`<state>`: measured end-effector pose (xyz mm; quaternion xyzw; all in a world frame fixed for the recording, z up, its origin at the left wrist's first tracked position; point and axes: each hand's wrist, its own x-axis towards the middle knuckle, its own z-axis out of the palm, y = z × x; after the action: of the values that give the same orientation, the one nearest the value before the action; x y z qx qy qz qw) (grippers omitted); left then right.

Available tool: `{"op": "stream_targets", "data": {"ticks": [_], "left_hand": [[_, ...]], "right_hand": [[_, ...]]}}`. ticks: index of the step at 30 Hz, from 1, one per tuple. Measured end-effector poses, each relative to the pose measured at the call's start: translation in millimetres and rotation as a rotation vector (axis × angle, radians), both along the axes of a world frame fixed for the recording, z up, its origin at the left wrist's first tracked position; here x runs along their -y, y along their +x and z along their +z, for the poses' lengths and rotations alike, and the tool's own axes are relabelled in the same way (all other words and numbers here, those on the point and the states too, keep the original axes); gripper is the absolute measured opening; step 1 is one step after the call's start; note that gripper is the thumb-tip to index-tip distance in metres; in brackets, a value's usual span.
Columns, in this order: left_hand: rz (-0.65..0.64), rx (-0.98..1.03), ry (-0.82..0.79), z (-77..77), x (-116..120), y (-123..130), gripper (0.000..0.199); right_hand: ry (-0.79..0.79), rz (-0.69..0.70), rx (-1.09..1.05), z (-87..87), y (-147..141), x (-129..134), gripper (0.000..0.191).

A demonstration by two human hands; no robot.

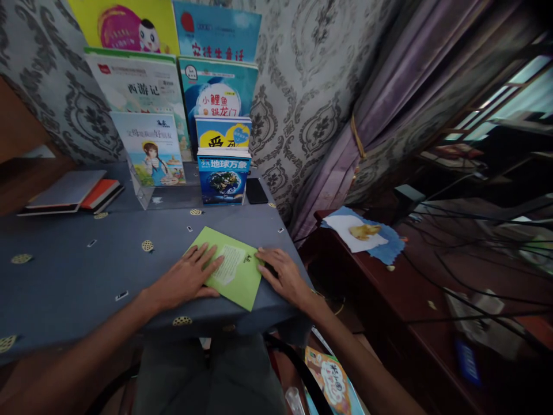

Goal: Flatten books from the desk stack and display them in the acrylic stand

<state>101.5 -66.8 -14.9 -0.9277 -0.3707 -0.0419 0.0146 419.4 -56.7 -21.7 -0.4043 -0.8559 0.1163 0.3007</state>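
Note:
A light-green book (242,288) lies at an angle near the front edge of the cloth-covered table, with a pale text panel and a small black logo facing up. My left hand (188,274) rests flat on its left side, fingers spread over the cover. At the book's right edge is my right hand (283,274), its fingers outstretched and the tips touching the upper right corner. Behind the book, a clear stand (173,197) holds several upright picture books, among them one with a globe on its cover (222,181) and one showing a figure in blue (158,155).
A dark phone (256,191) lies right of the stand. Stacked flat books (73,193) are at the table's left. On a dark red cabinet (415,288) to the right lie a blue cloth (389,249) and black cables. More books (334,383) sit low beside my right forearm.

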Motion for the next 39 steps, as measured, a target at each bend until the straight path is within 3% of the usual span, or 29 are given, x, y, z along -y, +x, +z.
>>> {"op": "stream_targets", "data": {"ticks": [4,7,9,15,19,23,26,29,33,36,39], "left_hand": [[-0.072,0.082,-0.064,-3.4,13,-7,0.101],[-0.124,0.113,-0.063,-4.0,29,-9,0.112],[-0.127,0.102,-0.060,-3.9,40,-8,0.107],[-0.115,0.174,-0.099,-7.2,51,-10,0.083],[-0.157,0.346,-0.206,2.0,43,-20,0.059],[-0.122,0.631,-0.375,29.5,36,-20,0.037],[0.018,0.847,-0.484,50.7,30,-12,0.028],[0.222,1.017,-0.462,62.7,19,-3,0.031],[0.397,1.321,-0.371,67.3,-10,8,0.042],[0.384,1.526,-0.469,63.8,-34,13,0.054],[0.434,1.563,-0.583,48.7,-55,13,0.058]], "right_hand": [[0.044,0.030,0.035,-1.6,6,47,0.037],[0.084,0.062,0.052,-8.3,8,76,0.057],[0.112,0.071,0.057,-13.5,7,92,0.064],[0.128,0.016,-0.028,-11.9,-5,108,0.049],[0.054,0.084,-0.198,4.1,-7,94,0.040],[-0.021,0.151,-0.347,16.1,-14,66,0.032],[-0.116,0.174,-0.398,20.0,-28,42,0.027],[-0.235,0.071,-0.440,24.8,-45,18,0.027],[-0.351,-0.014,-0.619,41.0,-64,-13,0.033],[-0.454,0.003,-0.744,53.4,-72,-34,0.035],[-0.568,-0.014,-0.777,53.1,-74,-49,0.040]]}}
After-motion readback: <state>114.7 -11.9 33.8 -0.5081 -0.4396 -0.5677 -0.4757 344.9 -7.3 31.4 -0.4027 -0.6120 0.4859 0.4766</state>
